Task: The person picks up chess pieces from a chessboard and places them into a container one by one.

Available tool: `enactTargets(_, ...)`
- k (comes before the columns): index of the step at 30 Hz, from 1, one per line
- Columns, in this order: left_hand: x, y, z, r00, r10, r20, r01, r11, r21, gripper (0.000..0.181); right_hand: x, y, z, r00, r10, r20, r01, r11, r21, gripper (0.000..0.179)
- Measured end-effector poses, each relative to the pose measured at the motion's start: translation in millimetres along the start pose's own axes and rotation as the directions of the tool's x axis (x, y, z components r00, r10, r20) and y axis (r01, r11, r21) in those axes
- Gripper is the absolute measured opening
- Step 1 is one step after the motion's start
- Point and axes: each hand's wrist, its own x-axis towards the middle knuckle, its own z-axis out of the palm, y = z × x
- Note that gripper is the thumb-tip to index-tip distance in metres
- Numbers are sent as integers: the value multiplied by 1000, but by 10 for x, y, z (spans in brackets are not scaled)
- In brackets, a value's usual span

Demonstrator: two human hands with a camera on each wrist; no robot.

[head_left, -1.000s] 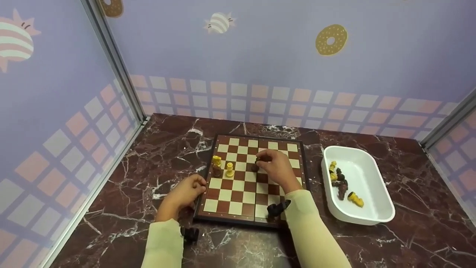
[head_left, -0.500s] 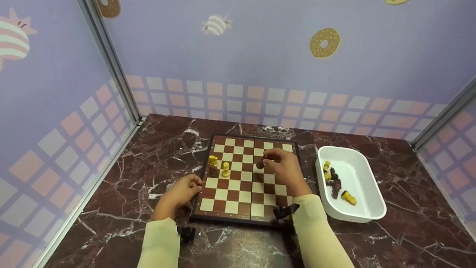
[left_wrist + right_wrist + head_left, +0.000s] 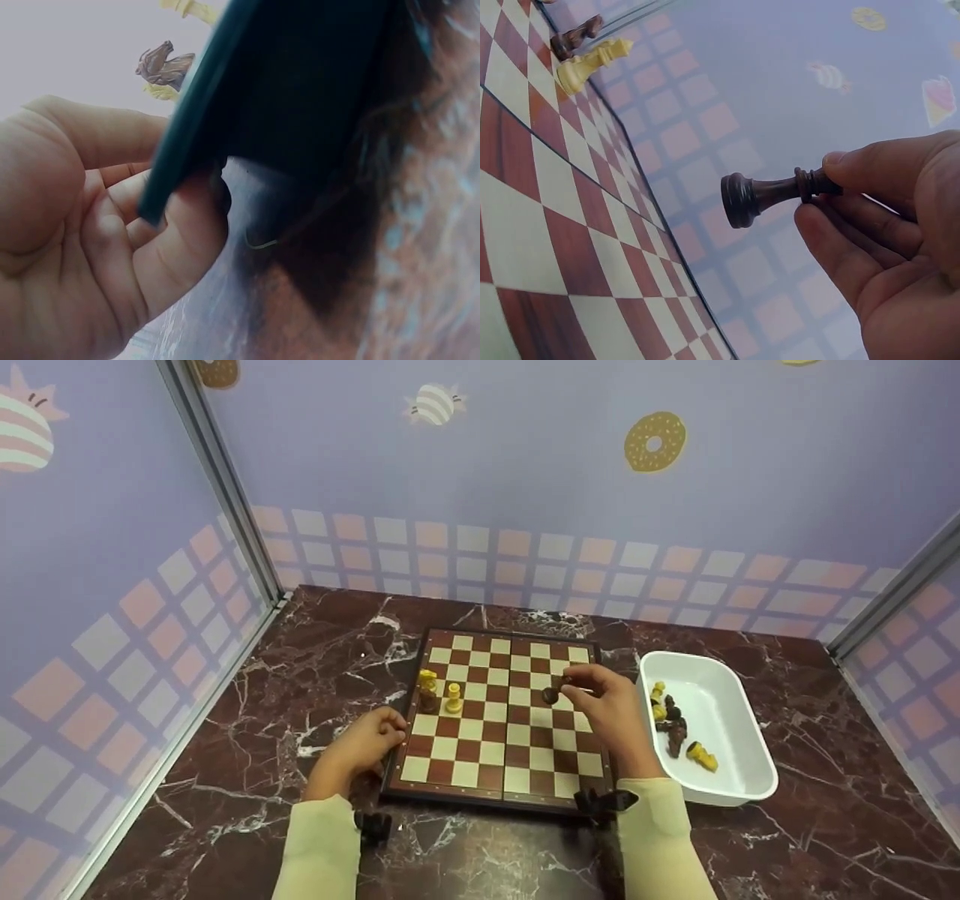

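Right hand (image 3: 611,716) pinches a dark piece (image 3: 771,194) by its tip, which could slip. Left hand (image 3: 366,744), half hidden, seems to grip the chessboard (image 3: 493,753) at nine o'clock; jolting could topple the yellow piece (image 3: 454,700).

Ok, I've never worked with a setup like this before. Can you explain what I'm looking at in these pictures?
There is no machine here: a person works with two bare hands. The wide picture looks forward and down from the person's head; the other two come from the left and right wrists.

On the dark marbled tabletop lie a chessboard and, to its right, a white tray holding yellow and dark pieces. Near the board's left edge are a yellow knight, a dark knight and another yellow piece.

The left hand grips the board's left edge. The right hand pinches a dark chess piece by its top, its base clear of the board.
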Motion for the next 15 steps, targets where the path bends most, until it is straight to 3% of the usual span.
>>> enactTargets(5,5,7,16,1000,-4,-7,4,1000,18,13,-22,-2,-116,1000,7,25,-7,999,33,22)
enactTargets(15,6,-5,28,1000,1,-16,-1,1000,29,13,-67,2,-436,999,8,-39,-5,998,68,22)
